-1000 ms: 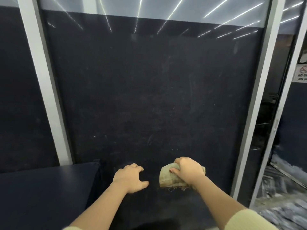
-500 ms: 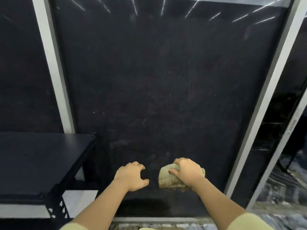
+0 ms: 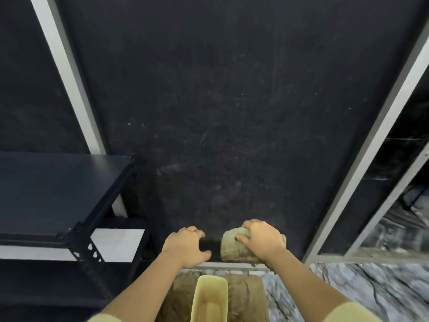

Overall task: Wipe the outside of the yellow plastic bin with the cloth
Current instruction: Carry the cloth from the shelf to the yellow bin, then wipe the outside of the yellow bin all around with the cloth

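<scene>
The yellow plastic bin (image 3: 210, 298) stands at the bottom centre, seen from above, its open top facing me and its lower part cut off by the frame edge. My right hand (image 3: 261, 239) grips a bunched grey-green cloth (image 3: 234, 248) above and to the right of the bin, apart from it. Held out above the bin's left side, my left hand (image 3: 185, 246) is empty with its fingers spread and curled.
The bin rests on a brown mat (image 3: 243, 296) on a marbled grey floor (image 3: 359, 291). A dark metal shelf unit (image 3: 58, 194) stands at the left. A dark panel with pale metal frames (image 3: 371, 145) fills the view ahead.
The view has tilted downward, bringing the shelf unit, the floor, the mat and the yellow bin into sight. Both hands keep the same pose, the right still holding the cloth.
</scene>
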The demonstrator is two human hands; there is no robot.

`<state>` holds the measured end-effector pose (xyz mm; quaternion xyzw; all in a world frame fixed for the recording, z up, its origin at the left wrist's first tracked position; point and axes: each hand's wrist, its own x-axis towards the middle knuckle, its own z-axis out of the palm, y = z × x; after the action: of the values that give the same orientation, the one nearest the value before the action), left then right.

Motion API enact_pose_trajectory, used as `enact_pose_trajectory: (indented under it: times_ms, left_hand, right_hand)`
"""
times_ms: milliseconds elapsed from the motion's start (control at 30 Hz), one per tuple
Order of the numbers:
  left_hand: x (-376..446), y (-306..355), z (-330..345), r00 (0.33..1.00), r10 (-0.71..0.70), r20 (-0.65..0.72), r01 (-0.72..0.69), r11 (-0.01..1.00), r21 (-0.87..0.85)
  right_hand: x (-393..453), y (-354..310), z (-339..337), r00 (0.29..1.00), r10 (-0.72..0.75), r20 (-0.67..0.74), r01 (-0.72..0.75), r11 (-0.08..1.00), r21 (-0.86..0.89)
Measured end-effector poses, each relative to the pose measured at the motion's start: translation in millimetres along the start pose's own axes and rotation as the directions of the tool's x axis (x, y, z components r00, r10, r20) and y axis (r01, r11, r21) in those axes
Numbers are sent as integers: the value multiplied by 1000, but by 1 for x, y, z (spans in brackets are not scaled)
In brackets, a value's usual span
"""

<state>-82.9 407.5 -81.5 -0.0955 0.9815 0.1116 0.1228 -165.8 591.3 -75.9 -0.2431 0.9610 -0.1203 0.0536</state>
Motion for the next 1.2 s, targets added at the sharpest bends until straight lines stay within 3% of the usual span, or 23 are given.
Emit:
enact_pose_trajectory:
  times_ms: [400,633,1200]
  left_hand:
    - [19,-23,54,994,64,91,-63,998,-15]
    - [43,-34,115,990,13,143,-4,998,-58]
    - [129,-78,404,984,52,169,-52,999,-4]
  right_hand:
    - [4,1,64,992,117,43,-120,990,69]
    - [11,14,130,994,88,59,-96,984,148]
    - [31,114,414,998,45,35,-48,996,80]
